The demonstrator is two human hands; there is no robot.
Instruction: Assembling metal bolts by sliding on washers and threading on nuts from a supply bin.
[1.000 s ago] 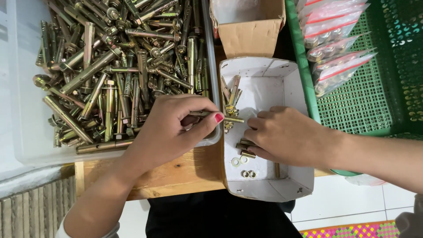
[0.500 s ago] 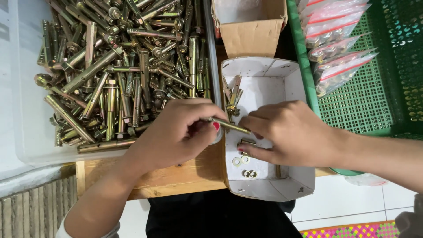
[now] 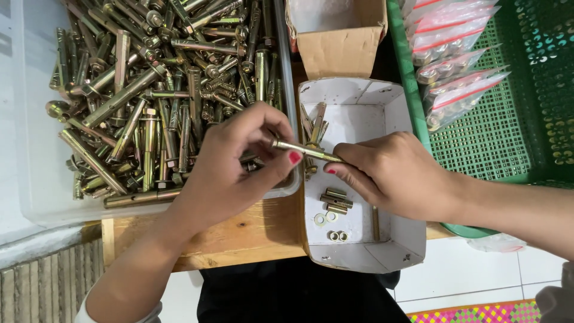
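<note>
My left hand (image 3: 230, 170) pinches one end of a brass-coloured bolt (image 3: 305, 151), fingers clamped on it; my right hand (image 3: 394, 173) grips the other end. The bolt hangs level over the white cardboard box (image 3: 394, 251), which holds loose washers (image 3: 321, 219) and sleeves (image 3: 335, 201). To the left, a clear tub (image 3: 36, 179) of bolts sits on the wooden surface (image 3: 251, 233); a green basket (image 3: 496, 149) is at right.

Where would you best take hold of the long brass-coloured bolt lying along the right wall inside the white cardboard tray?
Probably at the long brass-coloured bolt's near end, coming from above with the grip across its thin shaft. It lies flat against the white cardboard tray's right wall, and the right hand covers its far end.
</note>
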